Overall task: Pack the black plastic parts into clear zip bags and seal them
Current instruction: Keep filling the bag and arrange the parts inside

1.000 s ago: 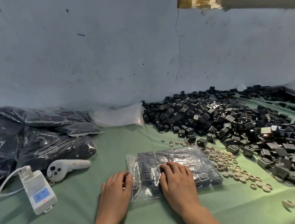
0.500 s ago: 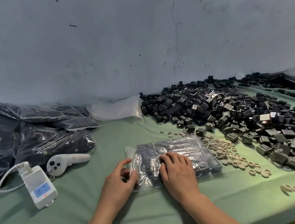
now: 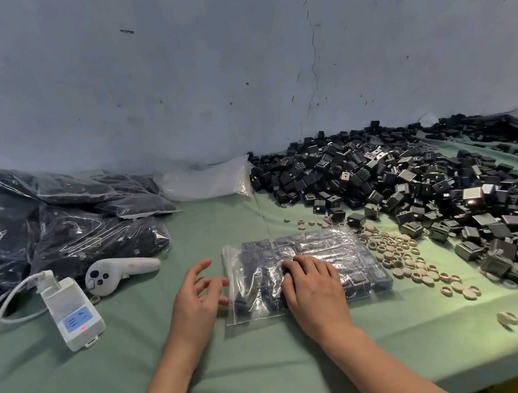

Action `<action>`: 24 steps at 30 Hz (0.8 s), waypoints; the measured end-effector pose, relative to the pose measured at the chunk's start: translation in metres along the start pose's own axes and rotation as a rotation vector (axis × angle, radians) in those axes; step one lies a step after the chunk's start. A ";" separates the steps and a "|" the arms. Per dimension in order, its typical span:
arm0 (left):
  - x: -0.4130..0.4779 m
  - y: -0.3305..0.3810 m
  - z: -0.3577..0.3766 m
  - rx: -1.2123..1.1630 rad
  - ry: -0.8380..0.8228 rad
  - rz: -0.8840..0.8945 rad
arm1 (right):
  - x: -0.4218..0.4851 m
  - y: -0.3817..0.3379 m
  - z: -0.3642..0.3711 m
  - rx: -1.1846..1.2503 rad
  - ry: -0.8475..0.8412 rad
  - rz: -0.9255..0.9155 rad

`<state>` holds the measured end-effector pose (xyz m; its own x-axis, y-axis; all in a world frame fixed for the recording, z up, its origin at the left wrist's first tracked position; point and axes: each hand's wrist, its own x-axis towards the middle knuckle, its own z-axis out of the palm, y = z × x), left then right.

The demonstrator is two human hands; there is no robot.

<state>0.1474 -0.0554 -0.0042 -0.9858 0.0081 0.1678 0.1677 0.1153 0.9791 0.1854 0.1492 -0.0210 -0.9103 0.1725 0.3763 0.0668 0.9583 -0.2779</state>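
A clear zip bag [image 3: 348,254] filled with black plastic parts lies flat on the green cloth in front of me, its open end to the left. My right hand [image 3: 313,287] presses flat on the bag's middle with straight fingers. My left hand [image 3: 196,297] hovers just left of the bag's mouth, fingers loosely spread, its fingertips near the bag's edge and holding nothing. A large heap of loose black parts [image 3: 411,185] covers the table to the right.
Filled bags [image 3: 61,225] are stacked at the left, with a pack of empty clear bags [image 3: 204,183] against the wall. A white controller [image 3: 114,272] and a white power adapter [image 3: 70,311] with cable lie left. Beige rings [image 3: 410,260] are scattered beside the bag.
My left hand has come off the bag's left edge and opened, moving slightly left. My right hand stays pressed on the bag. The view has tilted downward.
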 end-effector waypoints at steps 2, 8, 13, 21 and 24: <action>-0.003 0.001 0.000 -0.013 -0.045 -0.006 | -0.001 0.000 0.001 0.005 0.008 -0.001; -0.002 -0.002 -0.002 -0.012 0.219 -0.023 | -0.003 0.000 0.000 0.018 0.046 -0.006; -0.005 -0.006 0.004 0.351 0.105 0.033 | -0.002 0.001 0.000 0.021 0.033 -0.020; -0.013 0.003 0.004 0.327 -0.202 0.104 | -0.003 0.001 -0.001 0.034 0.076 -0.015; -0.013 0.004 0.005 0.271 -0.161 0.100 | -0.002 0.001 0.000 0.035 0.093 -0.016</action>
<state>0.1607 -0.0500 -0.0036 -0.9574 0.1869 0.2201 0.2758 0.3659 0.8889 0.1875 0.1501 -0.0222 -0.8692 0.1788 0.4609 0.0362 0.9528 -0.3014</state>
